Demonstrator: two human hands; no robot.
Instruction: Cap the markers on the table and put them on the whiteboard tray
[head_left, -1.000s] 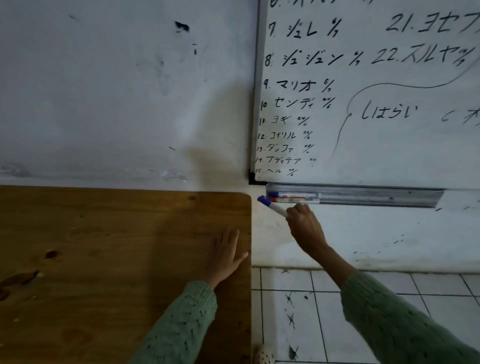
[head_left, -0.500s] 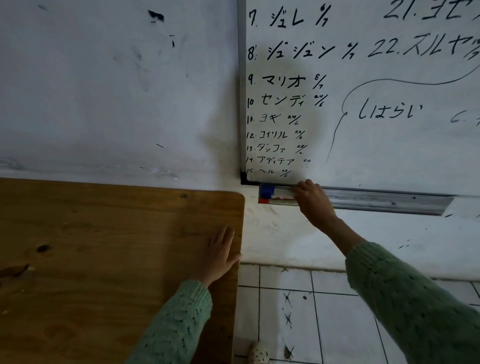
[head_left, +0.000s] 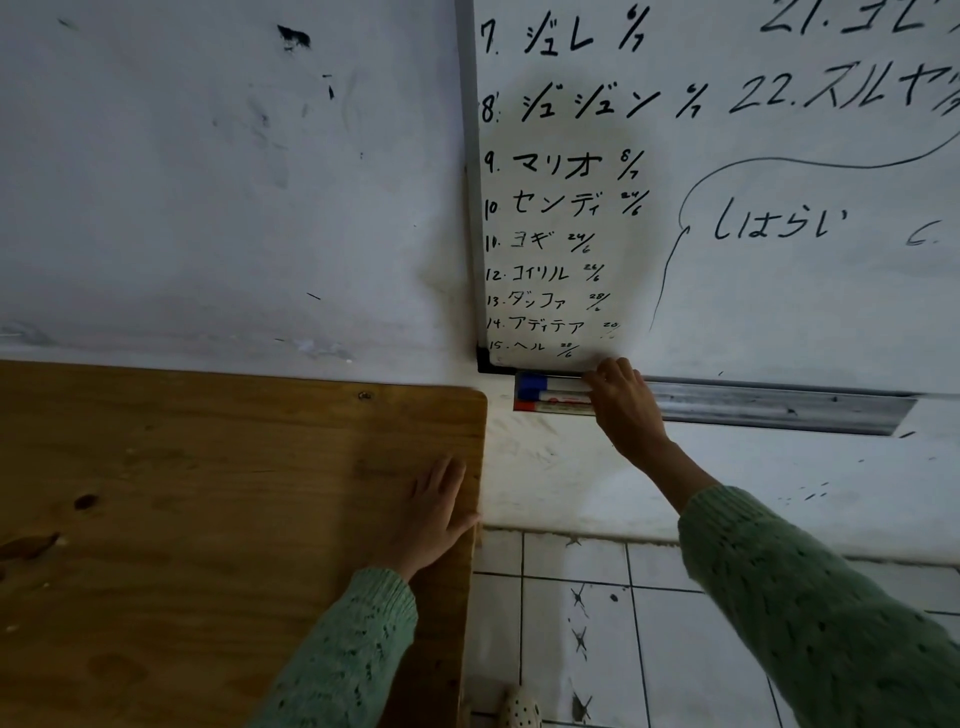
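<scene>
A blue-capped marker lies at the left end of the metal whiteboard tray, with a red-capped marker just in front of it. My right hand rests on the right ends of both markers, fingers curled over the blue-capped one; whether it still grips is hidden. My left hand lies flat and open on the right edge of the wooden table, holding nothing. No markers show on the table.
The whiteboard with black writing hangs above the tray. A scuffed white wall is to the left. White floor tiles lie below, between table and wall, with a spotted slipper toe at the bottom.
My right hand rose from below the tray with the blue-capped marker and laid it in the tray's left end. The left hand stayed on the table.
</scene>
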